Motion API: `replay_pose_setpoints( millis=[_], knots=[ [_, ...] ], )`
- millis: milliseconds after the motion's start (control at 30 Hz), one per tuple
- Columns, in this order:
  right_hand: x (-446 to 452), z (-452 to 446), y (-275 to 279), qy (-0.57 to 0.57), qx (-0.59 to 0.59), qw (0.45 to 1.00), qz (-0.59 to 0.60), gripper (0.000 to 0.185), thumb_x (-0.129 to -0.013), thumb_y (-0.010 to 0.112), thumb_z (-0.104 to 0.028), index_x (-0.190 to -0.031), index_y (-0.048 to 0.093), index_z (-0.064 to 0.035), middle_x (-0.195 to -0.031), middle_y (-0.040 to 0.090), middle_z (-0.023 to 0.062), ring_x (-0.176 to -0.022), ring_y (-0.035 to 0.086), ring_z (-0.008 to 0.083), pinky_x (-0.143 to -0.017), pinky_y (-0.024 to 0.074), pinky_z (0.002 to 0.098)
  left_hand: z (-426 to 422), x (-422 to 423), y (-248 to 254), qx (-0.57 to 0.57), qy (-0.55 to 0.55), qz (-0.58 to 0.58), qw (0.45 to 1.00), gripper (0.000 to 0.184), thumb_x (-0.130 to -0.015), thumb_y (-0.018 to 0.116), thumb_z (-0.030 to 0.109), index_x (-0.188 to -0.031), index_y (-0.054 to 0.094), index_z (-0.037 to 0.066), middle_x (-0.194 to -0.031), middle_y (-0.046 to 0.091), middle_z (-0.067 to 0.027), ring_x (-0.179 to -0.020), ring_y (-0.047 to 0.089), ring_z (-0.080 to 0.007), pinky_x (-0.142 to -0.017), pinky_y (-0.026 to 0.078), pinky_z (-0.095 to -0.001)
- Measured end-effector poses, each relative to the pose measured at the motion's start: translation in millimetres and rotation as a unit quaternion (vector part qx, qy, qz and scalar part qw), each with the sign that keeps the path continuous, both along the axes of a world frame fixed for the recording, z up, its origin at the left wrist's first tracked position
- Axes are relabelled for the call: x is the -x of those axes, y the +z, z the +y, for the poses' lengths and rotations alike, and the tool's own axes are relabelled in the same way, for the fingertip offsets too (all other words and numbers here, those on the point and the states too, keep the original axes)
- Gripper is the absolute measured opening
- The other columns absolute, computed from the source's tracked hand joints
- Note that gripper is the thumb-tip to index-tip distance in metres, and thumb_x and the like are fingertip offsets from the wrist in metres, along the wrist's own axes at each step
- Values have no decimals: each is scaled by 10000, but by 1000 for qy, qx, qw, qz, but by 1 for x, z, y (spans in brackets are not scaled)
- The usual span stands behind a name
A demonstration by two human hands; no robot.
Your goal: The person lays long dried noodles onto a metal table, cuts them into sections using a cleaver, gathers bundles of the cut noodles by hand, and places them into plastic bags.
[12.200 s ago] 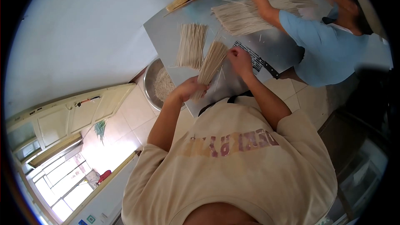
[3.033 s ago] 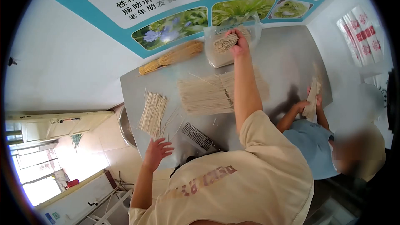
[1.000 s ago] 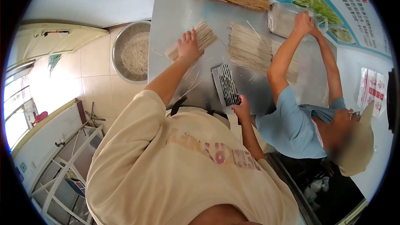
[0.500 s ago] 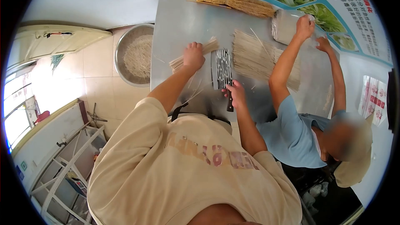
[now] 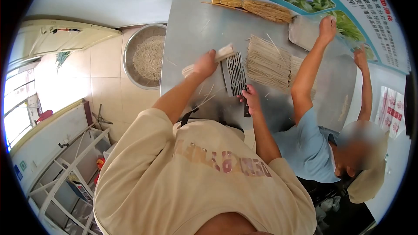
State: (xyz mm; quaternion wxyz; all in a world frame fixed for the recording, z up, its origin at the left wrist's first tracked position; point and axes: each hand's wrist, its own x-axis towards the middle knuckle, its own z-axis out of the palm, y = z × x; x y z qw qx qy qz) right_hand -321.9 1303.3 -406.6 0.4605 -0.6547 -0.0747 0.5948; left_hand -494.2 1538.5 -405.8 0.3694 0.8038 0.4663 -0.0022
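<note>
My left hand [image 5: 205, 64] is closed around a bundle of dry noodles [image 5: 225, 52], whose two ends stick out on either side. In my right hand [image 5: 251, 99] is the black handle of a cleaver [image 5: 235, 75]; its broad blade, patterned dark and light, points away from me. The bundle's right end is close to the top of the blade; whether they touch I cannot tell. Just right of the blade lies a wide layer of straight noodles [image 5: 266, 63]. A few loose strands [image 5: 208, 95] are scattered on the metal table [image 5: 191, 21] near me.
A co-worker in blue [image 5: 300, 148] stands at my right, arms stretched over the table near a clear plastic bag [image 5: 303, 31]. A straw brush [image 5: 265, 9] lies along the far edge. Left of the table, a metal basin [image 5: 126, 63] holds noodle pieces.
My left hand has turned and wraps the bundle more tightly, and the bundle looks more compact. The cleaver has tilted slightly. The co-worker's hands have moved farther out. The view has shifted a little.
</note>
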Motion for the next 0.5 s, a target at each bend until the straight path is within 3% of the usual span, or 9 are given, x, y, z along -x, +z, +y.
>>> replay_pose_setpoints(
  millis=[67, 167, 233, 267, 333, 400, 433, 467, 500],
  knots=[
    [-3, -16, 6, 16, 11, 999, -34, 267, -977, 542, -58, -1242, 570, -43, -969, 662, 40, -761, 667, 144, -605, 485, 276, 22, 1, 20, -15, 27, -44, 999, 440, -808, 719, 143, -1187, 526, 28, -1021, 652, -216, -950, 643, -419, -853, 520, -492],
    [-8, -45, 1, 56, 58, 995, -61, 256, -973, 557, -71, -1224, 573, -19, -925, 641, 36, -758, 663, 149, -609, 485, 273, 53, 7, 46, 65, 39, -156, 985, 326, -833, 709, 129, -1108, 562, 33, -960, 662, -159, -867, 654, -330, -793, 532, -432],
    [-6, -58, 4, 59, 74, 994, -56, 258, -970, 558, -67, -1222, 578, -17, -920, 641, 34, -765, 660, 145, -616, 488, 276, 61, 17, 53, 408, 112, -333, 843, 206, -890, 678, 142, -1060, 579, 81, -876, 619, -73, -794, 618, -199, -769, 534, -363],
    [-5, -64, 2, 62, 92, 993, -49, 259, -967, 558, -63, -1221, 583, -14, -916, 642, 32, -771, 657, 142, -623, 491, 278, 57, 20, 56, 404, 112, -336, 843, 206, -890, 678, 142, -1060, 579, 81, -876, 619, -73, -794, 618, -199, -769, 534, -363],
    [-5, -82, -17, 61, 85, 993, -57, 250, -966, 560, -67, -1205, 612, -18, -925, 652, 37, -776, 648, 148, -683, 518, 298, 33, 32, 61, 599, 157, -426, 660, 187, -910, 673, 105, -1069, 577, 88, -832, 569, -11, -753, 577, -130, -745, 520, -325],
    [-5, -99, -43, 179, -13, 911, -372, 261, -968, 565, -75, -1216, 635, -32, -999, 682, 66, -869, 658, 161, -787, 531, 320, -5, 43, 55, 628, 159, -465, 603, 210, -912, 671, 97, -1091, 564, 79, -832, 559, -14, -776, 578, -140, -783, 518, -341],
    [5, -87, -16, 210, -11, 799, -564, 267, -981, 590, -134, -1221, 653, -34, -1111, 688, 106, -1004, 658, 188, -873, 521, 339, -28, 51, 50, 656, 156, -468, 572, 216, -912, 660, 83, -1102, 557, 83, -839, 549, -8, -784, 568, -137, -799, 517, -346],
    [18, -72, 7, 215, -12, 797, -564, 267, -981, 590, -134, -1221, 653, -34, -1111, 688, 106, -1004, 658, 188, -873, 521, 339, -66, 67, 47, 681, 153, -446, 560, 219, -910, 660, 79, -1102, 556, 86, -839, 544, -4, -782, 562, -135, -800, 518, -347],
    [26, -51, 22, 121, -20, 929, -348, 297, -974, 614, -162, -1243, 638, -38, -1076, 691, 91, -960, 665, 205, -860, 528, 355, -95, 75, 45, 707, 149, -421, 548, 222, -908, 660, 76, -1102, 555, 88, -839, 539, 0, -781, 557, -134, -802, 519, -349]
  ],
)
